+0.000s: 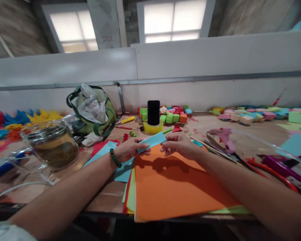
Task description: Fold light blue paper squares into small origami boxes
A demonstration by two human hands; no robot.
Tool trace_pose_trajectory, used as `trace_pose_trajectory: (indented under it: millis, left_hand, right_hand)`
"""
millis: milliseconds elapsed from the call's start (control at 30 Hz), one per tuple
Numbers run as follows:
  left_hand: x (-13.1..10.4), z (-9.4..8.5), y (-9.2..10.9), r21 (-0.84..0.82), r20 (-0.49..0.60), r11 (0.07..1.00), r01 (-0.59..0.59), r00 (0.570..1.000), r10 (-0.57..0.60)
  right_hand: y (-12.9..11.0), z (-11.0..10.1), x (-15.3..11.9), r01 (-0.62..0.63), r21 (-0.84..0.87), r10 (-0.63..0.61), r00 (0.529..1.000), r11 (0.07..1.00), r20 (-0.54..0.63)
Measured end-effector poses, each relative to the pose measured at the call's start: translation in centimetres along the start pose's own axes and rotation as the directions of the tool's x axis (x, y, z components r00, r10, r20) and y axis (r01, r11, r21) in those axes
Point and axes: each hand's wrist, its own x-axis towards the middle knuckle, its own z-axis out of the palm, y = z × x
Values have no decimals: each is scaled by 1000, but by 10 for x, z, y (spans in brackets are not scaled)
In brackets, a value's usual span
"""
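Observation:
A folded strip of light blue paper [155,140] is held above a stack of coloured sheets with an orange sheet [175,190] on top. My left hand [131,149], with a green bead bracelet at the wrist, pinches the strip's left end, thumb on top. At the lower right corner of the strip, my right hand [177,144] has its thumb and fingers closed on the edge. Shadows of both hands fall on the orange sheet. Beside the stack, on the left, lie blue paper sheets [124,171], partly under my left forearm.
A phone [153,112] stands in a yellow tape roll [153,127], with paper cubes [173,118] around it. To the left are a glass jug [52,147], a green bag [107,112] and a utility knife [125,120]. A pink glue gun [225,139] and purple tool [283,170] lie right.

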Motion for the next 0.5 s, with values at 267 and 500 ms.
trace_pose_trajectory:
  millis: [267, 500]
  left_hand:
    - [-1, 6, -1, 30, -32, 994, -105, 994, 106]
    - [-4, 7, -1, 81, -44, 990, -116, 992, 120]
  right_hand:
    - [2, 6, -2, 107, -32, -110, 988, 994, -113]
    - [6, 8, -2, 119, 41, -112, 982, 992, -150]
